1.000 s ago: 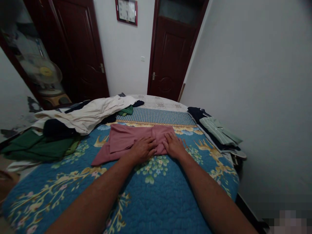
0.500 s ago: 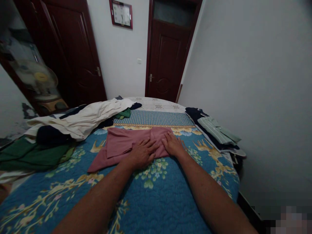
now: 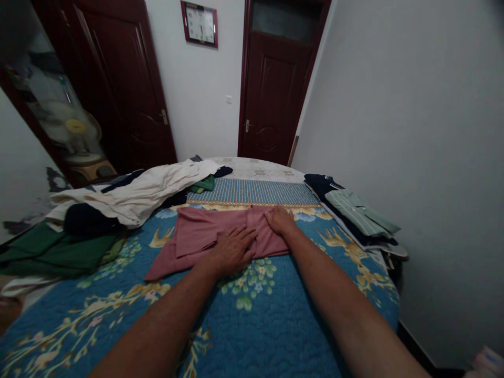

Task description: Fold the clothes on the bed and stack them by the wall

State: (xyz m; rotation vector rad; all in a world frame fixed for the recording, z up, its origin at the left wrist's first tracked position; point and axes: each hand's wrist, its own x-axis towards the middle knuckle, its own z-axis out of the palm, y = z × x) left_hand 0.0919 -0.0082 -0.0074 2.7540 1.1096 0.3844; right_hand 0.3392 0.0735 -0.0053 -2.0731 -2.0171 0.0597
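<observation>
A dusty pink garment [image 3: 205, 233], partly folded, lies across the blue floral bedspread [image 3: 255, 325]. My left hand [image 3: 232, 250] rests flat on its near middle, fingers stretched out. My right hand [image 3: 279, 219] lies on the garment's far right part, near its top edge, fingers extended on the cloth. Neither hand grips anything that I can see.
A heap of cream, dark and green clothes [image 3: 118, 197] lies at the left of the bed. A folded stack with a green striped shirt [image 3: 360, 212] sits at the right edge by the wall. Two dark doors, a wall clock [image 3: 199, 23] and a fan [image 3: 73, 128] stand beyond.
My right hand has slid away from me, up toward the garment's far right edge. The left hand stays flat on the cloth. The view has shifted slightly.
</observation>
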